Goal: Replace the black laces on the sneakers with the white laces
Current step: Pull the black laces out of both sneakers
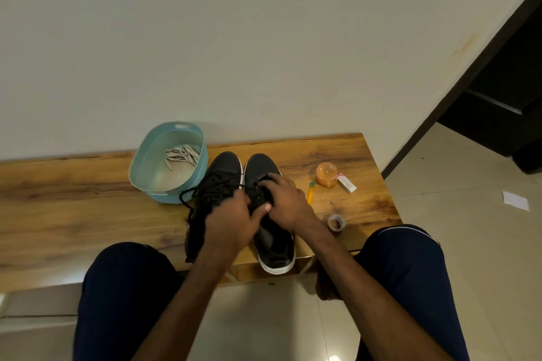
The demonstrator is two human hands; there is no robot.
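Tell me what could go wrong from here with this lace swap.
1. The right sneaker's heel overhangs the table edge; a hard tug on its lacing could pull it off.
2. The left sneaker's loose black lace trails beside the basket; it might snag there and drag the basket, with the white laces inside.

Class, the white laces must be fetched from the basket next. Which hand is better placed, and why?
Probably the left hand: the basket with the white laces sits left of both sneakers, on its side. The right hand would cross over them.
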